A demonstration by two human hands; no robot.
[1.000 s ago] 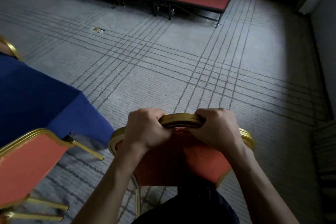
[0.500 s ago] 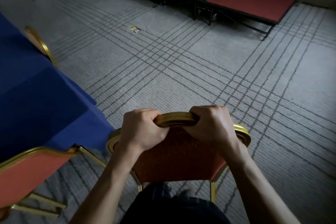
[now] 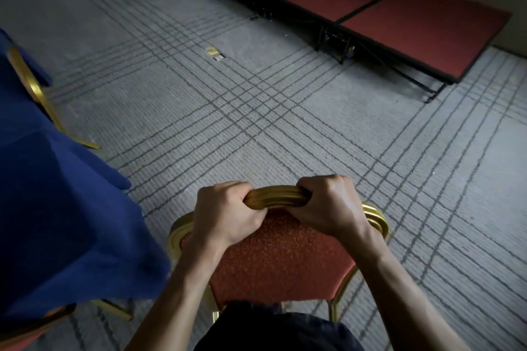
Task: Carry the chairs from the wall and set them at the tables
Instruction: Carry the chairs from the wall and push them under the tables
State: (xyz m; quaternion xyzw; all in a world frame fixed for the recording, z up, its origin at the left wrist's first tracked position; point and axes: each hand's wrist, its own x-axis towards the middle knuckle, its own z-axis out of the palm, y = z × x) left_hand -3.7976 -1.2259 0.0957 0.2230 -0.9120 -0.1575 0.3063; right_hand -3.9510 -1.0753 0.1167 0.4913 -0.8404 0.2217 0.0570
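Grey lined carpet point(image 3: 285, 128), red staging point(image 3: 427, 25) beyond; left hand point(image 3: 225, 214) and right hand point(image 3: 330, 205) grip the chair point(image 3: 285, 259).

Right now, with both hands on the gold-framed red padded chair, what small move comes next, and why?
Probably swing the gold-framed red padded chair left toward the blue-clothed table and set it there. The left hand and right hand both grip its top rail, and the cloth's edge hangs just left of it.

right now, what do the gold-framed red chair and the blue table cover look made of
Gold-framed red chair: frame probably gold-painted metal, ridged with a dull sheen; back pad a red pebbly fabric. Blue table cover: soft matte cloth, draping in folds.
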